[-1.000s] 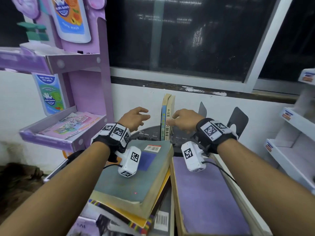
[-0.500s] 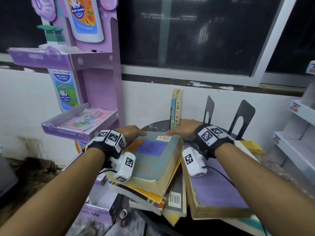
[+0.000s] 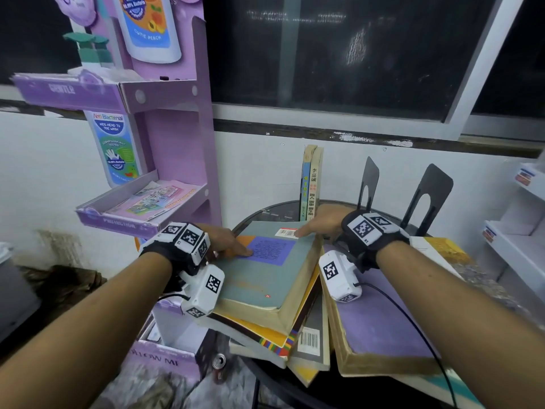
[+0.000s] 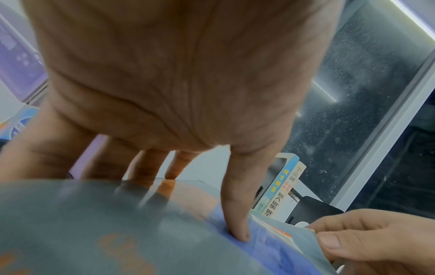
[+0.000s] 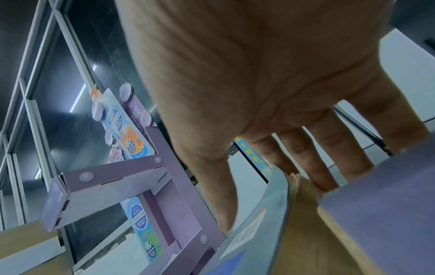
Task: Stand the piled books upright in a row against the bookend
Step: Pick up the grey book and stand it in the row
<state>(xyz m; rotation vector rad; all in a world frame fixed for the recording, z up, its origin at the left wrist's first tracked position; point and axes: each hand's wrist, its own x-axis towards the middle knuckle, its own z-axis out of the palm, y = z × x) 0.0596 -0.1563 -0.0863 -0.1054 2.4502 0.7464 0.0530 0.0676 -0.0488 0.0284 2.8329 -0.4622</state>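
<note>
A thick grey-green book tops the pile on the round black table. My left hand grips its far left corner, thumb pressed on the cover and fingers over the edge. My right hand grips the far right corner, thumb by the barcode sticker, fingers down the far edge. Two thin books stand upright behind. Two black bookends stand to their right, apart from them. A purple book lies flat on the right.
Under the grey book lie a yellow book with a striped edge and one with a barcode. A purple display stand rises at the left. White shelves line the right. A can lies on the floor.
Both hands came down from beside the upright books and took hold of the grey book's far corners. The view has tilted down and pulled back.
</note>
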